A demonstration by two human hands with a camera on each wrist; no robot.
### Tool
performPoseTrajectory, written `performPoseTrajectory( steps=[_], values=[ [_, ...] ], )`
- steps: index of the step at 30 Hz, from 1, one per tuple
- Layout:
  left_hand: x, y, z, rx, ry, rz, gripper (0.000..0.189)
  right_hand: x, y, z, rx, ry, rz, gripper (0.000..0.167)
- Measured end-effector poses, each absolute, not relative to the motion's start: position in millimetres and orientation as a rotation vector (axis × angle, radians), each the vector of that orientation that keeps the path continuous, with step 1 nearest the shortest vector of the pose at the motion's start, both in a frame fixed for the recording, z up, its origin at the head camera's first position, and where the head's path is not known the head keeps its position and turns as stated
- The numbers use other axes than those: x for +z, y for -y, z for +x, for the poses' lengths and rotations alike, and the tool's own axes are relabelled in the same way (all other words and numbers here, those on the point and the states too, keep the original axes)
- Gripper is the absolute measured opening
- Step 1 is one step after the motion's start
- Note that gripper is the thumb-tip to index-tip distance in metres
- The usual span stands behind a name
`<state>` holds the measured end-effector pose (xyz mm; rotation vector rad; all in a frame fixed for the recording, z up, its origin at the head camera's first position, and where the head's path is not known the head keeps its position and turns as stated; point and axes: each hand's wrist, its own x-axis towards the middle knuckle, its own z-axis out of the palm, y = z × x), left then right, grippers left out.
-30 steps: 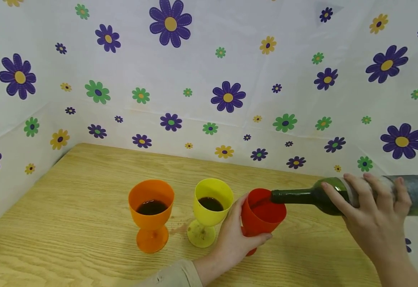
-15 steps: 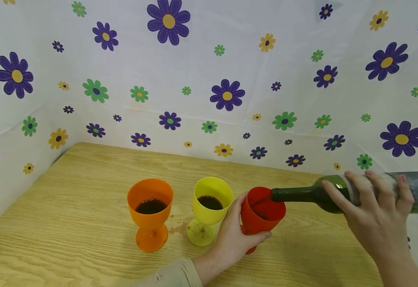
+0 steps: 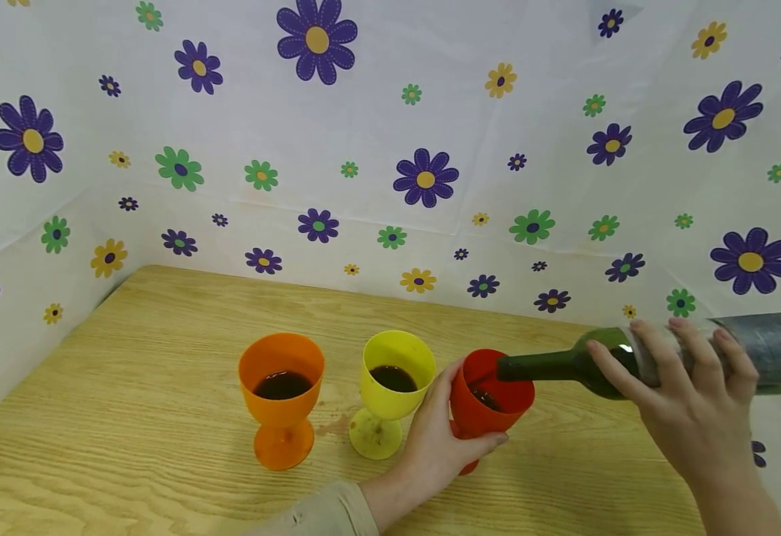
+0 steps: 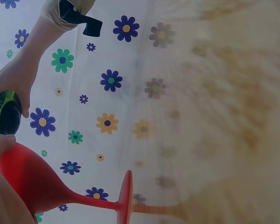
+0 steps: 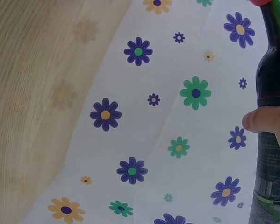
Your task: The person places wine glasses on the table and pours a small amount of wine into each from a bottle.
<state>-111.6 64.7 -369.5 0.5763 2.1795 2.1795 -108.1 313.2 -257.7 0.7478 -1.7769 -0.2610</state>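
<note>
A red goblet (image 3: 491,417) stands on the table, and my left hand (image 3: 433,435) grips its bowl from the near left side. My right hand (image 3: 695,406) holds a green wine bottle (image 3: 611,365) by its labelled body, tipped nearly level. The bottle's mouth is over the red rim, and dark liquid runs down the inner wall to a small pool below. In the left wrist view the goblet's stem and foot (image 4: 125,198) show. In the right wrist view a thumb (image 5: 266,120) lies across the dark label.
A yellow goblet (image 3: 380,406) stands close to my left hand, and an orange goblet (image 3: 283,413) is farther left; both hold dark liquid. Faint stains mark the wooden table (image 3: 149,372). A flowered white cloth (image 3: 363,119) hangs behind and at the left.
Dark liquid has begun to pool inside the red goblet. The bottle has shifted slightly left, its mouth farther over the rim, with its base end raised. My left hand has stayed in place.
</note>
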Motion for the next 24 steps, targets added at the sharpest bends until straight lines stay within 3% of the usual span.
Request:
performPoseTrajectory(
  steps=[24],
  values=[
    [-370.6,-64.8,-112.4,2.161,-2.194,0.589,0.085,-255.4,-309.0,-110.5,-0.331,1.739,0.733,0.066]
  ],
)
